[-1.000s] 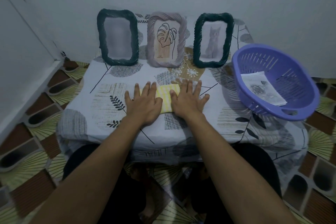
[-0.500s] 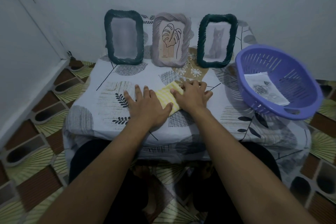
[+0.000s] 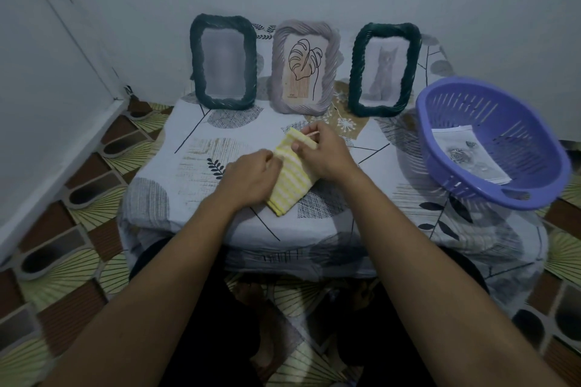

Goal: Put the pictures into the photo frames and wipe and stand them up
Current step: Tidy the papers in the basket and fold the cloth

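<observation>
Three photo frames stand upright against the back wall: a dark green frame (image 3: pixel 224 65) at left with a blurred picture, a mauve frame (image 3: pixel 304 66) in the middle with a leaf drawing, and a dark green frame (image 3: pixel 384 70) at right with a cat picture. A folded yellow-and-white striped cloth (image 3: pixel 290 181) lies on the table in front of them. My left hand (image 3: pixel 250 177) grips the cloth's left edge. My right hand (image 3: pixel 323 151) pinches its far end, fingers curled over the fabric.
A purple plastic basket (image 3: pixel 490 138) sits at the table's right edge with a printed picture (image 3: pixel 470 159) inside. The low table (image 3: pixel 176 173) wears a leaf-patterned sheet. A wall runs along the left, and a patterned floor mat surrounds the table.
Both hands lay flat on the cloth a second ago. They have since curled and taken hold of it, the right hand lifting the far end.
</observation>
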